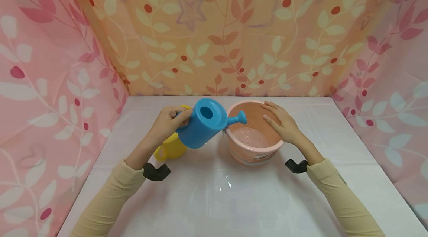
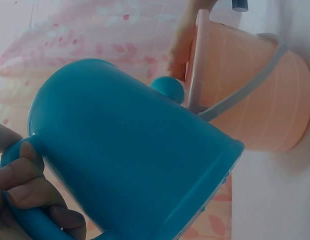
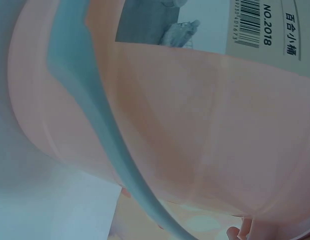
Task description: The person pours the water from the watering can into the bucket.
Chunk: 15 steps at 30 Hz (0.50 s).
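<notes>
Left hand (image 1: 168, 121): fingers curled round the handle of the watering can.
Blue watering can (image 1: 202, 130): tilted above the table (image 1: 214, 207), its spout reaching over the bucket's mouth.
Right hand (image 1: 282, 122): fingers extended, lying across the bucket's right rim; holds nothing else.
Pink bucket (image 1: 248, 147): upright on the table, printed label (image 3: 265, 30) on its side.
Yellow vessel (image 1: 174, 148): on the table, partly behind the can.

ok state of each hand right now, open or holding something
Left hand: closed, holding the blue watering can by its handle.
Right hand: open, resting at the pink bucket's rim.
</notes>
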Motion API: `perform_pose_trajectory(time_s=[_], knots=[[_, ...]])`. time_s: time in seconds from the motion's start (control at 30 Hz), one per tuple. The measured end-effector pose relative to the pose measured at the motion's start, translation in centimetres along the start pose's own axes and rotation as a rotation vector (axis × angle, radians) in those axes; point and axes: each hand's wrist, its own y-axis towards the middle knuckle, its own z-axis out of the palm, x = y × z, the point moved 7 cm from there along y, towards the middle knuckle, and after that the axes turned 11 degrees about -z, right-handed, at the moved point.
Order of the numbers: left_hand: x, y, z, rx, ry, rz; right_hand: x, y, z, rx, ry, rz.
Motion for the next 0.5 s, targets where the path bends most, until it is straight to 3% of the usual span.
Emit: perform_pose_trajectory(time_s=[0.5], knots=[[-0.05, -0.08, 0.11, 0.012, -0.019, 0.031, 0.06, 0.04, -0.02, -0.006, 0.009, 0.001]])
